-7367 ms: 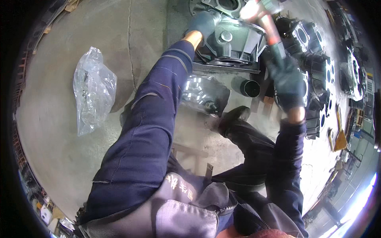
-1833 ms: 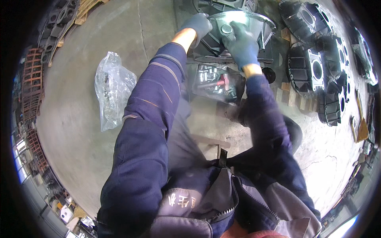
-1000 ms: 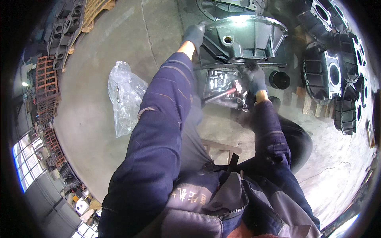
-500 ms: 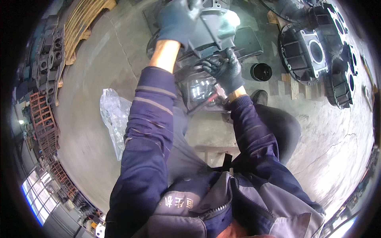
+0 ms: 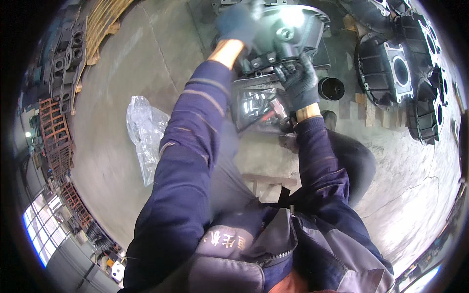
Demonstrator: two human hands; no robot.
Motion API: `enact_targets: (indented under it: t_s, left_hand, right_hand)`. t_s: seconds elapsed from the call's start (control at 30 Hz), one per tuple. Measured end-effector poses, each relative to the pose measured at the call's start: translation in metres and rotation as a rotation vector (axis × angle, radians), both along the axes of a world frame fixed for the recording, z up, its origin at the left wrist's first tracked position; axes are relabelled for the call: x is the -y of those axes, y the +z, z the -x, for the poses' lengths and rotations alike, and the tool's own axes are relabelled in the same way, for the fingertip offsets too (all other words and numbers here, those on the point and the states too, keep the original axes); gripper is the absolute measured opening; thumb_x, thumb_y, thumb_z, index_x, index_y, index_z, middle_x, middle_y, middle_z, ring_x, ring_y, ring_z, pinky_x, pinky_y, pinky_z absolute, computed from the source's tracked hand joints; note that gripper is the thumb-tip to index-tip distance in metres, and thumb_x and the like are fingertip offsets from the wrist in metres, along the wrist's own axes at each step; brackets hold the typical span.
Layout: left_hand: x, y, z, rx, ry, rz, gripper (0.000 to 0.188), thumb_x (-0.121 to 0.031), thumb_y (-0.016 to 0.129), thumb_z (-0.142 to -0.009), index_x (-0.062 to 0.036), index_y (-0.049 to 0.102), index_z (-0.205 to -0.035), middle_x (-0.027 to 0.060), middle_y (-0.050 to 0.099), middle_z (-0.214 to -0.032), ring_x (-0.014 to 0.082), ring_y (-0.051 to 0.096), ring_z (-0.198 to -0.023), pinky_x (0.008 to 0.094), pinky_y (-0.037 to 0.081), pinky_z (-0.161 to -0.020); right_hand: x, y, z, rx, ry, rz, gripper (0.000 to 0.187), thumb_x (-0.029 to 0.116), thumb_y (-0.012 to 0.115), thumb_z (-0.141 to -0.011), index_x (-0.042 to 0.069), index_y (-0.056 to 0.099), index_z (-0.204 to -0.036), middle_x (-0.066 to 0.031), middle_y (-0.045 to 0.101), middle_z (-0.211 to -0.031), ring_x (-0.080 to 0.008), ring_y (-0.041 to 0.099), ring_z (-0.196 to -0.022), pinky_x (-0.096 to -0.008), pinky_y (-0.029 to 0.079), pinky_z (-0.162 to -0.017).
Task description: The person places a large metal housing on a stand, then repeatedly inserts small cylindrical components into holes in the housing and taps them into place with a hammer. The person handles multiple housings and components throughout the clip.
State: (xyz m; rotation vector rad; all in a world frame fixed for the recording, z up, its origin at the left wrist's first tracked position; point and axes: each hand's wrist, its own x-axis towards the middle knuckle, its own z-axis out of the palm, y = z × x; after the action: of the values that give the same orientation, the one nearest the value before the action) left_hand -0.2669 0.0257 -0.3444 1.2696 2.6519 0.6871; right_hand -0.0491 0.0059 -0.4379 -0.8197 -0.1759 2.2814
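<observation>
A grey cast metal housing [image 5: 305,31] with a wide flanged rim and a round boss sits tilted in front of me at the top of the view. Against its lower edge, the fingers of my dark-gloved right hand [image 5: 300,85] are bent and close on the metal. My left hand [image 5: 237,24], also gloved, is at the housing's left side; motion smears its fingers. Just below the housing lies a shallow tray [image 5: 239,105] of small shiny metal parts. A hammer [image 5: 278,108] with a red handle rests across it.
A black round can [image 5: 331,89] stands right of my right hand. Several similar housings [image 5: 383,68] stand at the right, near wooden blocks [image 5: 370,110]. A clear plastic bag [image 5: 144,132] lies on the floor at left. Wooden pallets [image 5: 105,22] and orange racks [image 5: 53,132] line the left side.
The housing has turned, so its boss and broad rim now show. Both hands stay at it, the left one smeared by motion. The whole view has shifted slightly.
</observation>
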Motion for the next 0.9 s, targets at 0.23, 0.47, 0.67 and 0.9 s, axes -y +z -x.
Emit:
enact_targets:
  t_s: [0.23, 0.47, 0.67, 0.9]
  left_hand:
    - [-0.003, 0.018, 0.0, -0.036, -0.195, -0.131, 0.067, -0.057, 0.039, -0.104, -0.0007, 0.074, -0.101, 0.03, 0.07, -0.094, 0.0477, 0.07, -0.088, 0.0571, 0.052, -0.078]
    - [0.016, -0.037, 0.028, 0.001, 0.076, 0.036, 0.069, -0.056, 0.045, -0.103, 0.0015, 0.074, -0.079, 0.0299, 0.069, -0.081, 0.0477, 0.07, -0.083, 0.0578, 0.051, -0.072]
    - [0.053, -0.05, 0.04, 0.028, 0.061, -0.095, 0.068, -0.055, 0.045, -0.103, 0.0029, 0.073, -0.082, 0.031, 0.066, -0.078, 0.0491, 0.069, -0.079, 0.0574, 0.05, -0.068]
    - [0.044, -0.062, 0.035, 0.069, 0.167, -0.135, 0.064, -0.052, 0.047, -0.103, 0.0038, 0.072, -0.085, 0.0302, 0.068, -0.08, 0.0476, 0.07, -0.08, 0.0561, 0.051, -0.07]
  right_hand:
    - [-0.009, -0.006, -0.008, -0.045, -0.041, 0.216, 0.095, 0.062, 0.055, -0.098, 0.001, 0.019, -0.161, -0.0288, 0.024, -0.161, -0.047, 0.026, -0.151, -0.0571, 0.031, -0.122]
    - [0.003, -0.003, -0.009, -0.054, 0.046, 0.133, 0.077, 0.057, 0.044, -0.102, 0.005, 0.03, -0.158, -0.029, 0.031, -0.16, -0.0447, 0.036, -0.147, -0.0579, 0.032, -0.121]
    - [0.01, -0.041, -0.037, 0.067, 0.239, -0.013, 0.049, 0.036, 0.051, -0.105, -0.003, 0.052, -0.135, -0.0202, 0.063, -0.122, -0.0321, 0.062, -0.109, -0.0466, 0.05, -0.097]
    - [0.048, -0.108, -0.126, 1.588, 1.117, -1.507, 0.027, 0.032, 0.065, -0.092, 0.007, 0.074, -0.1, -0.0172, 0.076, -0.088, -0.0361, 0.073, -0.086, -0.0445, 0.056, -0.072]
